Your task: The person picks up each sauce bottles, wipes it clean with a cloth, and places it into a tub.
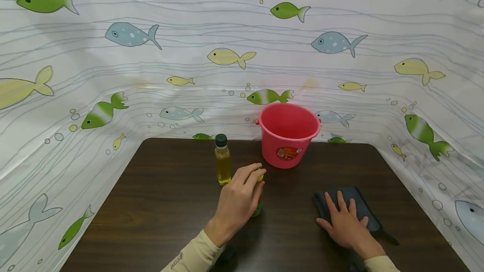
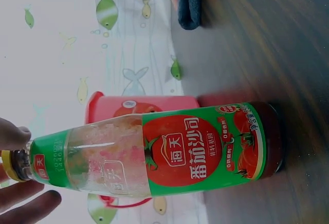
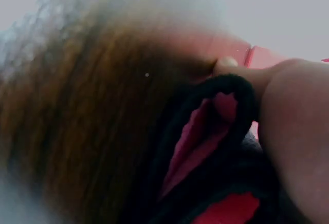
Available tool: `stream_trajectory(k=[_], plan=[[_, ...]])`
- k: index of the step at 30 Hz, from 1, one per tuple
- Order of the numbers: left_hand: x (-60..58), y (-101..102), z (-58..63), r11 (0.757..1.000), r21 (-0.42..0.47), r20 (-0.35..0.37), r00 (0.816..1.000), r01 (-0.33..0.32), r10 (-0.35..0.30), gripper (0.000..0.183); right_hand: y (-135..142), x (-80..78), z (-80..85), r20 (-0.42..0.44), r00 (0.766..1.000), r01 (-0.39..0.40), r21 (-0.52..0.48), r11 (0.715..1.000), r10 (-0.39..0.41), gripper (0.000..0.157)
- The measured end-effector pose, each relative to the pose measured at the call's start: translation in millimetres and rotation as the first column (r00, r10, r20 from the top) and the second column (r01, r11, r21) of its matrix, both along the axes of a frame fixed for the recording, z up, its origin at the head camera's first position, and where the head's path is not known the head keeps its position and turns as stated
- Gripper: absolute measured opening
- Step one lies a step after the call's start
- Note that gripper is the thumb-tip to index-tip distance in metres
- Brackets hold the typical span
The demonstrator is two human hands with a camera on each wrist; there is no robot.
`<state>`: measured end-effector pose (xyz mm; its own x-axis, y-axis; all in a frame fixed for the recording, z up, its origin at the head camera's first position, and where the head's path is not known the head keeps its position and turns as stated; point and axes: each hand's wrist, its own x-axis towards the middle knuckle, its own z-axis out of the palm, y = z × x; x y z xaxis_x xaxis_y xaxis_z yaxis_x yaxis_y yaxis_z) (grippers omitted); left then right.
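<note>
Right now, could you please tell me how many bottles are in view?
2. The green-capped bottle stands left of the bucket in the head view; the ketchup bottle is nearer, held near its top by the left hand. The bucket could hide more.

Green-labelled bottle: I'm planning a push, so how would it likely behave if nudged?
The green-labelled bottle would probably tip if pushed high up, being tall and narrow. Laid down, it might roll, given its rounded sides. Its clear, embossed wall suggests glass, so it could break if dropped.
</note>
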<state>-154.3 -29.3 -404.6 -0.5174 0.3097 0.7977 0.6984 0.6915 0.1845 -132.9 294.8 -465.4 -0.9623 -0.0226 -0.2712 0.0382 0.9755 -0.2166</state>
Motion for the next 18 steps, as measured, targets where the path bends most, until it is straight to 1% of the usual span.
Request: stream_trajectory(k=[7, 11, 15, 18], plan=[[0.2, -1.2, 2.4, 1.0, -0.01, 0.018, 1.0, 0.007, -0.007, 0.035, -1.2, -3.3, -0.1, -0.006, 1.0, -0.011, 0.009, 1.0, 0.011, 0.073], [-0.7, -2.5, 3.2, 0.999, 0.016, 0.021, 0.999, 0.036, -0.036, 0.034, 1.5, -6.8, -0.5, -0.017, 1.0, -0.009, -0.012, 1.0, 0.009, 0.066], [-0.9, -3.8, 3.5, 0.995, 0.071, 0.05, 0.996, 0.071, -0.075, 0.033, 9.2, -8.1, 2.0, -0.013, 1.0, -0.012, -0.097, 0.995, 0.01, 0.063], [-0.2, -4.6, 3.8, 0.991, 0.106, 0.095, 0.991, 0.084, -0.095, 0.032, 14.8, -4.9, 7.5, -0.062, 0.998, -0.026, -0.192, 0.981, 0.014, 0.06]])
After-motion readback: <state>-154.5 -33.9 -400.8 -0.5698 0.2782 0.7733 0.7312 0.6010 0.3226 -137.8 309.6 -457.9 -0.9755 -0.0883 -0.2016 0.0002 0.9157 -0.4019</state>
